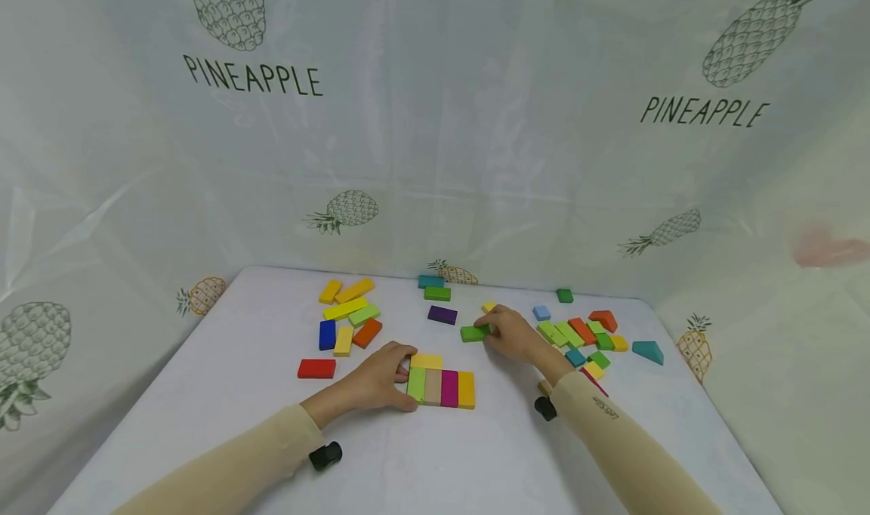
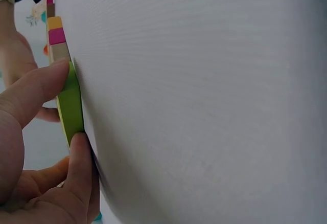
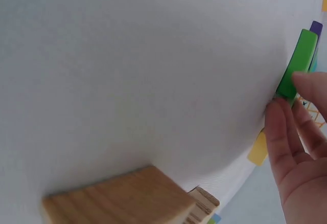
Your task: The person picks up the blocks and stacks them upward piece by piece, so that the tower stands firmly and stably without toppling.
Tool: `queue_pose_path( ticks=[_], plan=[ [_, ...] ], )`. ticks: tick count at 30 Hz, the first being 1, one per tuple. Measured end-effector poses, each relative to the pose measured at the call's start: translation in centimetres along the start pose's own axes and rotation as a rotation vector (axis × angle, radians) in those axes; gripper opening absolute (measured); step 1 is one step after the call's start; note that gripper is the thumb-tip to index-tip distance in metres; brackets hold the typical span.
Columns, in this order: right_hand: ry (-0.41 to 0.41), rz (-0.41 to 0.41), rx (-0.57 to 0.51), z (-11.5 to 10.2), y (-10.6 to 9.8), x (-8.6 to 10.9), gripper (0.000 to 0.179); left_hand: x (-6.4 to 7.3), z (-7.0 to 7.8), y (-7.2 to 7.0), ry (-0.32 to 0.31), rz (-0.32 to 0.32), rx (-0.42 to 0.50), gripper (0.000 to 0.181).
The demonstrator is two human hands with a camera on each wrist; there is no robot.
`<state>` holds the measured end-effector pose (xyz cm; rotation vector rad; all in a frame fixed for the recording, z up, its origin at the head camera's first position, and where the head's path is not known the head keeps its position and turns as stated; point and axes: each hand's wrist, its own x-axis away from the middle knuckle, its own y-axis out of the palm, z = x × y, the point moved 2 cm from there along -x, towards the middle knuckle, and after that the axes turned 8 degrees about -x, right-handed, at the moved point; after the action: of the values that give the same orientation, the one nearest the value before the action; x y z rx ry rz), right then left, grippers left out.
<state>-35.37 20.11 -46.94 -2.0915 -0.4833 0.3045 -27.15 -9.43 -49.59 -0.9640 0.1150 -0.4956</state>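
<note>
Several blocks lie in a flat joined group: a light green block (image 1: 416, 386), a tan block (image 1: 433, 387), a magenta block (image 1: 449, 389), an orange-yellow block (image 1: 466, 390) and a yellow block (image 1: 427, 361) across the top. At its left side is my left hand (image 1: 377, 379); in the left wrist view its thumb and a finger pinch the light green block (image 2: 70, 106) at its two ends. Beyond the group, my right hand (image 1: 511, 335) pinches one end of a green block (image 1: 473, 334) between thumb and fingers, also seen in the right wrist view (image 3: 300, 60).
Loose blocks lie at the left, including a red block (image 1: 316, 368) and a blue block (image 1: 328, 335). A purple block (image 1: 442, 315) is near the back. More blocks cluster at the right under the forearm, with a teal block (image 1: 648, 352) near the table's right edge.
</note>
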Motion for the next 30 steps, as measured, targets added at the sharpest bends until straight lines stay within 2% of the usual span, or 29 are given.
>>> queue_pose_path(
  ticks=[7, 11, 17, 22, 30],
  plan=[
    [0.048, -0.006, -0.073, 0.2, 0.2, 0.2, 0.03, 0.1, 0.2, -0.1, 0.007, 0.003, -0.006, 0.091],
    [0.0, -0.013, -0.099, -0.1, 0.5, 0.9, 0.029, 0.2, 0.2, -0.1, 0.006, 0.005, -0.007, 0.09],
    [-0.066, -0.063, -0.151, -1.7, 1.0, 2.1, 0.029, 0.3, 0.4, -0.2, 0.0, 0.012, -0.001, 0.09],
    [-0.085, -0.101, -0.188, -2.7, 1.0, 2.8, 0.029, 0.4, 0.5, -0.3, 0.003, 0.011, 0.004, 0.09],
    [-0.098, -0.164, -0.226, -2.8, 1.3, 3.0, 0.027, 0.6, 0.7, -0.3, -0.004, 0.019, -0.005, 0.09]
  ],
)
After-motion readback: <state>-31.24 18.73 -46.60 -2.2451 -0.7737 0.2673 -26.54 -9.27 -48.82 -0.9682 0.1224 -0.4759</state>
